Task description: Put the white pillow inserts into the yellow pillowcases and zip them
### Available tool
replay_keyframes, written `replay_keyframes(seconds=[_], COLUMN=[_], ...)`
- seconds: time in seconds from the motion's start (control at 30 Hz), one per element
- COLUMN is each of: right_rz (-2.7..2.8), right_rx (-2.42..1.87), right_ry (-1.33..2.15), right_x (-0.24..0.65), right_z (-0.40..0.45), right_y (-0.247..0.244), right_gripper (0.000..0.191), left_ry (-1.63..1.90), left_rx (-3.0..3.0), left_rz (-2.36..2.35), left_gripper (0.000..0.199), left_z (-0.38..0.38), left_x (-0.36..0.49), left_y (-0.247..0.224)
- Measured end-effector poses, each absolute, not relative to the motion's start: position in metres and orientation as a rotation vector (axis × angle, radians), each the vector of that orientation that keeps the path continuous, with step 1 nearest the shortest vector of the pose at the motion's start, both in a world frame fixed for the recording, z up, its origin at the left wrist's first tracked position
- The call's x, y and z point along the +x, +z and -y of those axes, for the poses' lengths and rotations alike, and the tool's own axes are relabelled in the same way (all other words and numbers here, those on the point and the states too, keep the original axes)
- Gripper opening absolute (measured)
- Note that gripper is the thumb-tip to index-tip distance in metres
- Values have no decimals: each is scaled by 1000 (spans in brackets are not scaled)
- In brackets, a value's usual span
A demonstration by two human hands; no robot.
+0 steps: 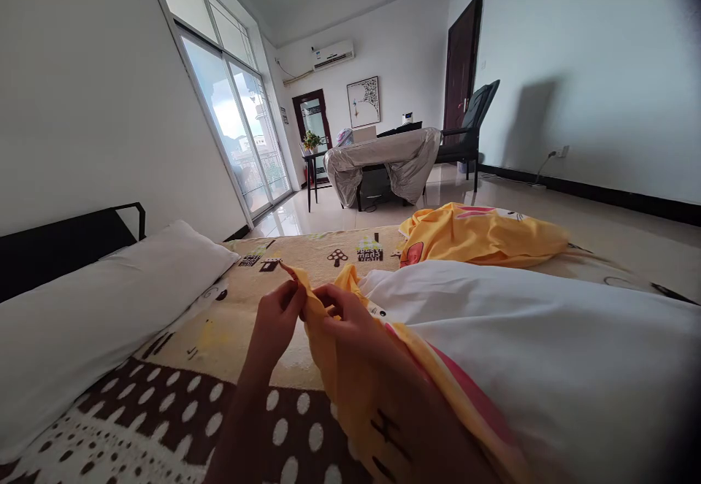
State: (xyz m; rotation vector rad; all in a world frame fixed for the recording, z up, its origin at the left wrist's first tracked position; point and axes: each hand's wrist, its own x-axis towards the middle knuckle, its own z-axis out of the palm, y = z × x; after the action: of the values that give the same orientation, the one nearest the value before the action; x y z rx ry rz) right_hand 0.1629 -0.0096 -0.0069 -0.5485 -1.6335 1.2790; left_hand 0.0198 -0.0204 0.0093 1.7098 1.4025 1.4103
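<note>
My left hand (pixel 277 323) and my right hand (pixel 350 316) are close together over the bed. Both pinch the edge of a yellow pillowcase (pixel 339 378) with a cartoon print. The cloth hangs from my fingers toward me, partly behind my right forearm. Its corner sticks up just above my left fingertips. Against the pillowcase, on the right, lies a plump white pillow (pixel 526 331). A second yellow cloth (pixel 476 239), with a similar print, is crumpled beyond it. Part of the held pillowcase is hidden by my right arm.
Another white pillow (pixel 164 272) lies at the left by the black headboard (pixel 66 247). A patterned blanket (pixel 230 352) covers the bed. Past the bed are a table draped in plastic (pixel 383 152), a black chair (pixel 474 126) and a plant (pixel 312 141).
</note>
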Motion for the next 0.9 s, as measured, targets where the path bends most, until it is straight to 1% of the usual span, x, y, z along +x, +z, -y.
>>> replay_keyframes(seconds=[0.07,0.13,0.17,0.23,0.33,0.37,0.43,0.53,0.9], right_rz=[1654,1648,1608,1418,1188,1184,1250,1296,1434], right_rx=[-447,-368,-356,-398,-475,-476,-476,-552,-641], right_ry=[1388,1521,1579,1620,1555,1534,1494,1395,1181], right_x=[168,171,171,169,162,160,157,158,162], right_z=[10,10,10,8,3,2,0,3,10], right_y=[-6,-7,-8,-10,-15,-17,-19,-19,-11], right_gripper=[40,45,45,36,18,18,24,27,18], left_ry=[1467,1473,1462,1418,1351,1329,1315,1359,1236], left_rx=[1655,1606,1586,1563,1578,1588,1612,1637,1777], left_rz=[-1346,-1315,-1304,-1279,-1214,-1195,-1171,-1139,-1175], left_gripper=[26,26,27,28,27,26,25,26,30], left_z=[22,24,25,27,31,32,34,37,36], left_x=[17,14,12,9,10,12,17,23,20], left_y=[12,14,15,17,18,18,18,19,18])
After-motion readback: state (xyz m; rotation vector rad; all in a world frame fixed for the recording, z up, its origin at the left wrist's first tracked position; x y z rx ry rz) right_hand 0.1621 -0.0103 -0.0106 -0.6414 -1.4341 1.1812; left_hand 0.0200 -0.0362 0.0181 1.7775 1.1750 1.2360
